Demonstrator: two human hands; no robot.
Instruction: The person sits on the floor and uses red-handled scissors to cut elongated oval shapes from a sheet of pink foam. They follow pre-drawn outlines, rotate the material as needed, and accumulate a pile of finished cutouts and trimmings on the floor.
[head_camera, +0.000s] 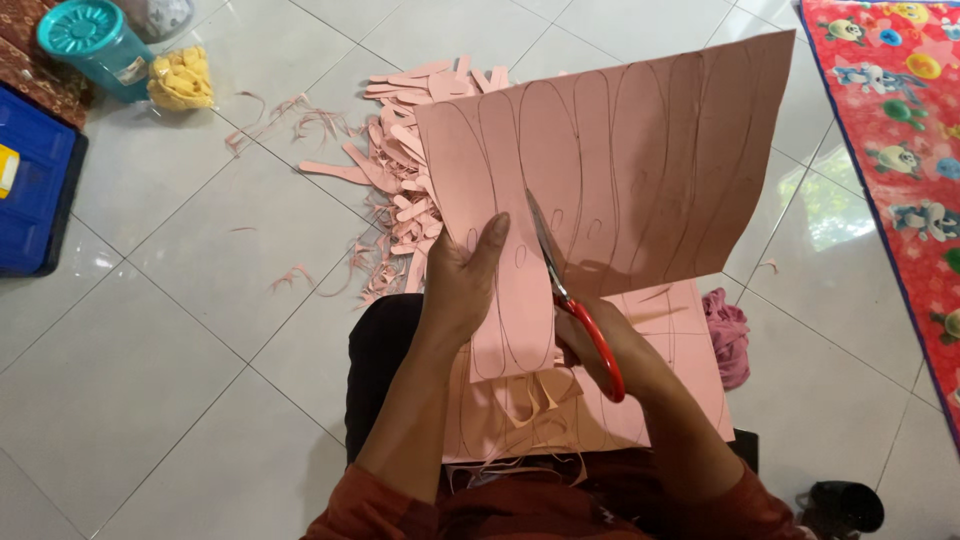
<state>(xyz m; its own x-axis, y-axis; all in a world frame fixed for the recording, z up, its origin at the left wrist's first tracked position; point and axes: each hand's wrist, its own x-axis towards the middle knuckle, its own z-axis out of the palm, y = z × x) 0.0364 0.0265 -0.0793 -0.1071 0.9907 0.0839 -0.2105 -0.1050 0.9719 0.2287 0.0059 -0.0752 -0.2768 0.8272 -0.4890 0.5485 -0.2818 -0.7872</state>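
Observation:
A large pink sheet (640, 170) marked with drawn curved outlines is held up over my lap. My left hand (462, 285) grips its lower left part, thumb on top. My right hand (610, 350) holds red-handled scissors (575, 305), whose blades are cutting upward into the sheet along a drawn line. A second pink sheet (680, 360) lies flat on my lap beneath, with thin curled offcuts hanging at its near edge.
A pile of cut pink strips (405, 170) and thin scraps lies on the white tiled floor ahead. A teal jar (90, 45), yellow pieces (180, 80) and a blue box (30, 190) sit at left. A patterned red mat (900, 150) lies at right, a pink cloth (728, 335) beside my knee.

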